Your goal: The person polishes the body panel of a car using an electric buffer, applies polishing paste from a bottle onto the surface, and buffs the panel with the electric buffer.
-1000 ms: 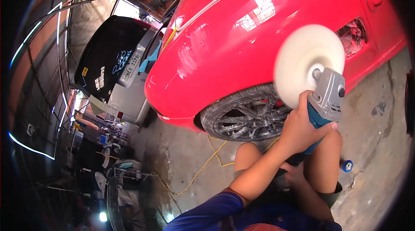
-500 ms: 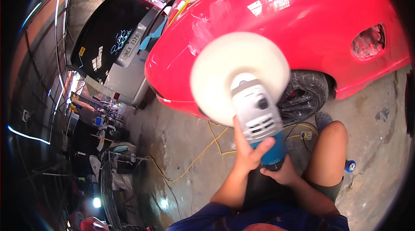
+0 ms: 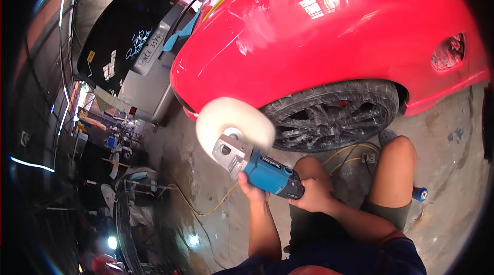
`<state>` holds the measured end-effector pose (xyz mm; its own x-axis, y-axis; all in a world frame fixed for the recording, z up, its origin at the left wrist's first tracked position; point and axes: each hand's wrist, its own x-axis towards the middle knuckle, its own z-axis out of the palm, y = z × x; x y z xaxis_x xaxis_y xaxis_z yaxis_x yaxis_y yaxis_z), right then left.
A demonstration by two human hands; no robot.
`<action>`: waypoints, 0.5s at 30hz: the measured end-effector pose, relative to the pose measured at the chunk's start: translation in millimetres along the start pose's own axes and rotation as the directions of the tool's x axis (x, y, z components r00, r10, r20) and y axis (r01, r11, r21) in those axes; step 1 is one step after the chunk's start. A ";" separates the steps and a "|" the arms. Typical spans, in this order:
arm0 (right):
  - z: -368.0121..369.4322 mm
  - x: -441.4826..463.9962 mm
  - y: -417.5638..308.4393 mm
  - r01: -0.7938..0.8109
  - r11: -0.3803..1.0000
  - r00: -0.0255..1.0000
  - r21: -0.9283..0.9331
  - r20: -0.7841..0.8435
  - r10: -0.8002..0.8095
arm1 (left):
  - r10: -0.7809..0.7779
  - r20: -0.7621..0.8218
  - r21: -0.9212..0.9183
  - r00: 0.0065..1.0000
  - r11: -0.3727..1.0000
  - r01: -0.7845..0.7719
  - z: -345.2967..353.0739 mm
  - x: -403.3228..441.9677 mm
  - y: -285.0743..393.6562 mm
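Seen from head height, a seated person in dark shorts holds a blue-and-grey polisher (image 3: 272,174) with both bare hands, in front of a red car (image 3: 288,53) in a cluttered workshop. The left hand (image 3: 253,188) supports the tool near its grey metal head, thumb up along the side; the right hand (image 3: 315,195) is wrapped around the dark rear end of the body. The polisher lies slantwise across the middle of the view, above the lap, its head pointing up and left. On it sits a round cream pad (image 3: 244,118), slightly blurred, overlapping the car's low left corner in view; whether the two touch cannot be told. Just right of the pad is the car's wheel (image 3: 334,115), dark and streaked with whitish residue. Pale smears mark the red paint above. On the concrete floor (image 3: 442,172) lie a yellow cord (image 3: 191,206), a small power outlet (image 3: 368,158) and a blue-ended cylinder (image 3: 420,194). A second car (image 3: 146,92), silver with a dark rear window, stands at left.
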<state>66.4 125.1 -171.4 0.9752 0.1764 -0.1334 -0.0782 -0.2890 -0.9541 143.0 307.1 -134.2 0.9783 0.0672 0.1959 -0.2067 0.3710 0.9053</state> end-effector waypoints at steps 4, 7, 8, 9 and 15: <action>3.0 -12.1 17.0 0.023 0.999 0.997 0.033 -0.073 -0.021 | 0.006 0.101 0.062 0.995 0.998 -0.013 21.4 -5.6 1.6; -7.5 -32.1 39.1 0.122 0.988 0.977 0.098 -0.185 -0.102 | -0.052 0.224 0.101 0.973 0.994 0.030 47.9 -16.4 -8.3; -10.7 -38.3 44.2 0.175 0.976 0.957 0.133 -0.254 -0.137 | -0.063 0.270 0.039 0.961 0.998 0.055 57.9 -19.7 -13.4; -14.2 -44.4 49.2 0.232 0.960 0.931 0.160 -0.322 -0.171 | -0.073 0.296 0.061 0.952 0.996 0.058 69.8 -24.0 -17.7; -21.6 -81.2 84.3 0.271 0.816 0.871 0.510 -0.491 0.018 | -0.130 0.516 0.226 0.847 0.974 0.012 160.4 -45.7 -43.8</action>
<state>-15.0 66.1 -235.3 0.9498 -0.3130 -0.0015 0.0947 0.2919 -0.9518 105.5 139.3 -122.4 0.8492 -0.4690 0.2425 -0.1921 0.1533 0.9693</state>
